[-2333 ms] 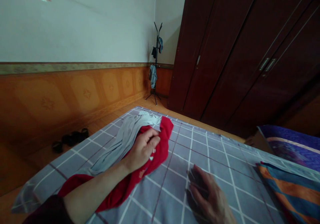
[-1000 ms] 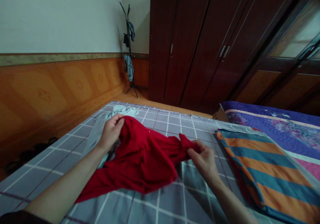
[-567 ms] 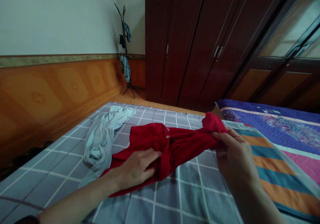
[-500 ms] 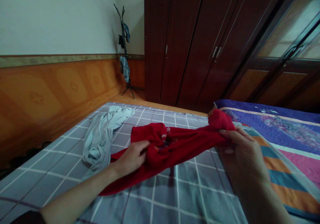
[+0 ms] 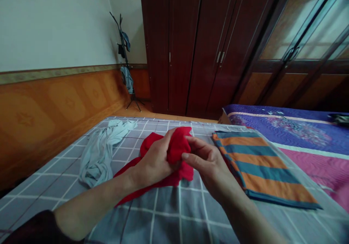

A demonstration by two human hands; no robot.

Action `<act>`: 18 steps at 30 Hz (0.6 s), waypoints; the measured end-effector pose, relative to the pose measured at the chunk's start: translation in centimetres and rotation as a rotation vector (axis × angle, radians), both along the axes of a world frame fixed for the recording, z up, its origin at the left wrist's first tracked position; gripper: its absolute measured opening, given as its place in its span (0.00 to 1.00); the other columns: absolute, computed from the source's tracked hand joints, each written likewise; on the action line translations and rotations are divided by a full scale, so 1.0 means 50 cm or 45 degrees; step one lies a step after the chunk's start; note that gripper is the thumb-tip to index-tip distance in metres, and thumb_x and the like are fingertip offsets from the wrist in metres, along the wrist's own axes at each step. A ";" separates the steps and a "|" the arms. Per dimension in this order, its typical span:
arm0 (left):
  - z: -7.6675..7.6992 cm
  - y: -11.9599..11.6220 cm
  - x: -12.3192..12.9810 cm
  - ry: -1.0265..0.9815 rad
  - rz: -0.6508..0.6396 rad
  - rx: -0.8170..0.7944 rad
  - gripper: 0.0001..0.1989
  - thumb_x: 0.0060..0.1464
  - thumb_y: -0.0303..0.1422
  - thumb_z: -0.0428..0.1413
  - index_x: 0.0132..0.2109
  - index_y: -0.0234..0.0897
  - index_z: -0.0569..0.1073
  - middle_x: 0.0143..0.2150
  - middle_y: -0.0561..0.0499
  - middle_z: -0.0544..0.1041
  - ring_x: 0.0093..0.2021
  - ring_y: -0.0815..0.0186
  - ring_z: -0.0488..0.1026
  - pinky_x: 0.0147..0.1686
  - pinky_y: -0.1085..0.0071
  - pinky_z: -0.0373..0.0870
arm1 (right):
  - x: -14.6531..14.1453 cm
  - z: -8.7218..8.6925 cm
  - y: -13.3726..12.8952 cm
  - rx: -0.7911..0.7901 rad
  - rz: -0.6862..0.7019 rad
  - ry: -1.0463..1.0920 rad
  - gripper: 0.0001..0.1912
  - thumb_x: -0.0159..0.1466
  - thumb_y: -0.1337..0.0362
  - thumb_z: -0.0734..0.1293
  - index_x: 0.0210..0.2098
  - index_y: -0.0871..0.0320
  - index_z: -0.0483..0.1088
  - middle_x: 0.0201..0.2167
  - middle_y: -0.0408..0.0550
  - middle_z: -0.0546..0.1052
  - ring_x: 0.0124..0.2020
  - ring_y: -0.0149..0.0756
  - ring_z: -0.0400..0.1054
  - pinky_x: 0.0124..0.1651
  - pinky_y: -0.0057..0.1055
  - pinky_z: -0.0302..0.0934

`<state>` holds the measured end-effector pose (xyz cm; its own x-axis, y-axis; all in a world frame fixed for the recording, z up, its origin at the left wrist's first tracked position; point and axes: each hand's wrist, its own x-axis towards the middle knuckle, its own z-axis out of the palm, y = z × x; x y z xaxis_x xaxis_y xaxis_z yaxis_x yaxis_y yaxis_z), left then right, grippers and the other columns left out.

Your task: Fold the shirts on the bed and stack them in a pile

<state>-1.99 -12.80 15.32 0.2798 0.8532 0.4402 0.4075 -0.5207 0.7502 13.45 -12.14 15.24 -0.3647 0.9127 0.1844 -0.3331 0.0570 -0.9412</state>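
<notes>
A red garment, likely a shirt with its print out of sight, is bunched up above the grey checked bed. Wrapped around the gathered part is my left hand, its fingers partly hidden behind the cloth. My right hand pinches the same bunch from the right between thumb and forefinger. The rest of the red cloth trails down to the left, under my left wrist. To the left lies a crumpled pale grey garment. A folded orange and teal striped garment lies flat, right of my right hand.
Beyond the checked bed stands a dark red wardrobe. A black coat rack with clothes on it is in the far corner. A purple and pink bedspread covers the surface at right. Orange panelling runs along the left wall.
The red garment went from stretched out between both hands to bunched together. My right hand has come left to meet my left hand. The view has shifted right, showing the whole striped garment.
</notes>
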 end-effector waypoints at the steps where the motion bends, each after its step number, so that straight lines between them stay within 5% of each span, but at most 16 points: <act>1: 0.006 0.008 0.004 -0.058 0.013 0.003 0.27 0.51 0.32 0.58 0.58 0.39 0.63 0.53 0.46 0.72 0.50 0.59 0.71 0.49 0.64 0.70 | 0.008 -0.004 0.007 0.040 -0.004 -0.031 0.18 0.51 0.62 0.71 0.42 0.56 0.72 0.34 0.44 0.78 0.36 0.35 0.72 0.41 0.34 0.66; 6: 0.048 0.029 -0.041 -0.502 0.165 -0.051 0.19 0.49 0.34 0.60 0.49 0.36 0.70 0.43 0.48 0.77 0.44 0.59 0.75 0.47 0.62 0.72 | 0.057 -0.050 0.092 0.207 -0.186 -0.427 0.27 0.47 0.71 0.67 0.48 0.55 0.72 0.46 0.49 0.75 0.50 0.42 0.67 0.51 0.42 0.62; 10: 0.098 0.014 -0.060 -0.747 0.222 -0.022 0.17 0.47 0.37 0.59 0.45 0.36 0.72 0.40 0.50 0.78 0.45 0.57 0.75 0.47 0.59 0.73 | 0.048 -0.124 0.126 0.298 0.028 -0.665 0.39 0.44 0.73 0.69 0.56 0.54 0.65 0.55 0.50 0.70 0.55 0.45 0.63 0.55 0.45 0.58; 12: 0.120 0.007 -0.058 -0.803 0.202 0.042 0.16 0.47 0.36 0.59 0.45 0.37 0.73 0.40 0.50 0.78 0.48 0.56 0.74 0.49 0.58 0.72 | 0.032 -0.153 0.120 0.351 0.268 -0.680 0.33 0.47 0.70 0.71 0.53 0.54 0.69 0.51 0.47 0.74 0.51 0.43 0.67 0.51 0.41 0.62; 15: 0.141 0.002 -0.059 -0.904 0.142 0.094 0.14 0.48 0.33 0.60 0.44 0.38 0.74 0.40 0.50 0.79 0.50 0.55 0.73 0.49 0.58 0.72 | 0.011 -0.176 0.112 0.362 0.528 -0.628 0.11 0.53 0.64 0.70 0.37 0.57 0.76 0.34 0.42 0.79 0.35 0.37 0.71 0.40 0.34 0.66; 18: 0.145 0.002 -0.078 -1.010 0.095 0.084 0.12 0.48 0.31 0.61 0.42 0.38 0.76 0.39 0.50 0.80 0.49 0.57 0.74 0.50 0.61 0.72 | 0.013 -0.165 0.126 0.334 0.395 -0.446 0.08 0.56 0.60 0.68 0.29 0.59 0.75 0.28 0.43 0.78 0.31 0.33 0.70 0.38 0.30 0.64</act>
<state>-5.90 -12.69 22.56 -0.1944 0.8228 0.5341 -0.1992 -0.5663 0.7998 14.11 -5.83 7.00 -0.6907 0.6918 0.2106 -0.0400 0.2542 -0.9663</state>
